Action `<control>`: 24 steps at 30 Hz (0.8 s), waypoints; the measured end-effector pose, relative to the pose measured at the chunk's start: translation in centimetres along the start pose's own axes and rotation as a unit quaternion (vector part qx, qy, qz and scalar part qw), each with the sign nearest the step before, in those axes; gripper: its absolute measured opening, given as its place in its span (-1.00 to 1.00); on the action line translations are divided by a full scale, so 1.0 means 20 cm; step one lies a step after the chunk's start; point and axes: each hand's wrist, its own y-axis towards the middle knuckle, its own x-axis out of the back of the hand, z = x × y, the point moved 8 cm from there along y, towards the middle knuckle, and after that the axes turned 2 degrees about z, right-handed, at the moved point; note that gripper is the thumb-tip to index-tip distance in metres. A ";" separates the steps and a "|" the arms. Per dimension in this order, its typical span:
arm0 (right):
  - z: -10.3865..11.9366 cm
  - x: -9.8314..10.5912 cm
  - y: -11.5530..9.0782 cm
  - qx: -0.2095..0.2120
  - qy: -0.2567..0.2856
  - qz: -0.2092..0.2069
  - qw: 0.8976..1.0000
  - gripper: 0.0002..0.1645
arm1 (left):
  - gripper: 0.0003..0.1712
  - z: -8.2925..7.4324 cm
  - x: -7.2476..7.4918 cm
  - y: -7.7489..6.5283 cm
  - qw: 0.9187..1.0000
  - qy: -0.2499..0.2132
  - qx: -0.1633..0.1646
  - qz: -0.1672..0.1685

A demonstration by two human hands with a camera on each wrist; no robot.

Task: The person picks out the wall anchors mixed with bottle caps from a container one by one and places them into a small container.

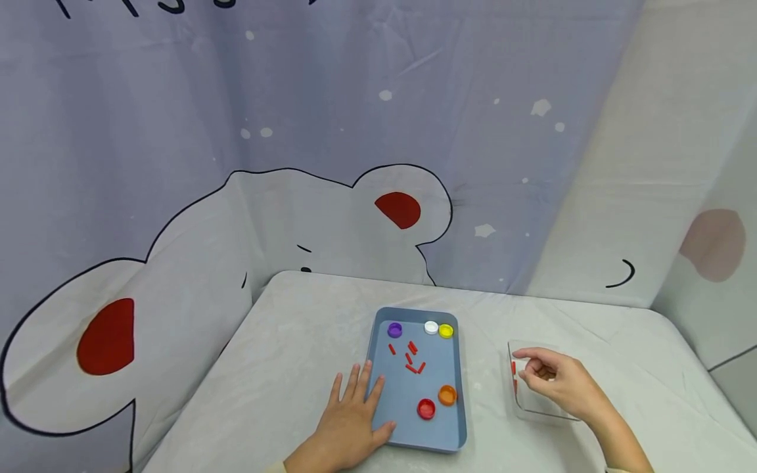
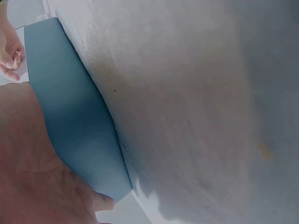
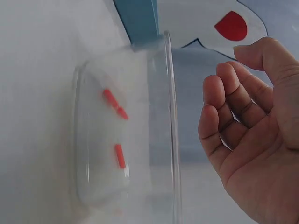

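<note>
1. The left hand [image 1: 349, 424] lies at the tray's 8 o'clock, fingers straight and spread wide over the rim, gripping nothing; this flat touch probably keeps the tray from sliding.
2. The shallow blue-grey tray [image 1: 402, 394] has a raised rim, which suits small things that could roll off.
3. A purple dish [image 1: 394, 330] sits at the tray's 11 o'clock, near a corner, perhaps to leave the middle for the loose pieces.
4. Short red sticks [image 1: 409, 359] lie at mixed angles from the tray's centre towards 12 o'clock, as if tipped out rather than arranged.
5. The red dish [image 1: 426, 408] is between 5 and 6 o'clock; the white dish [image 1: 431, 327], between 12 and 1, has the yellow dish [image 1: 446, 331] just beside it at 1; the orange dish [image 1: 447, 395] is at 4.
6. The clear box [image 3: 171, 102] stands at the tray's 3 o'clock, well apart, likely for the right hand's easy reach. Three loose sticks [image 3: 120, 156] show inside.
7. The right hand [image 1: 560, 383] is over the box, fingers loosely curved, a narrow thumb-to-index gap with nothing visible in it; whether it touches the rim, I cannot tell.
</note>
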 end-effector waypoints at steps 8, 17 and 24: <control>0.05 -0.14 0.11 0.010 0.032 0.035 0.999 -0.65 | -0.08 0.01 -0.03 0.01 1.000 0.002 -0.004 -0.009; 0.09 -0.25 0.21 -0.010 0.062 0.064 0.996 -0.68 | -0.08 0.00 -0.02 0.01 1.000 -0.005 -0.011 -0.015; 0.11 -0.35 0.28 0.016 0.068 0.089 0.994 -0.65 | -0.08 0.00 0.00 0.01 1.000 0.001 -0.006 -0.011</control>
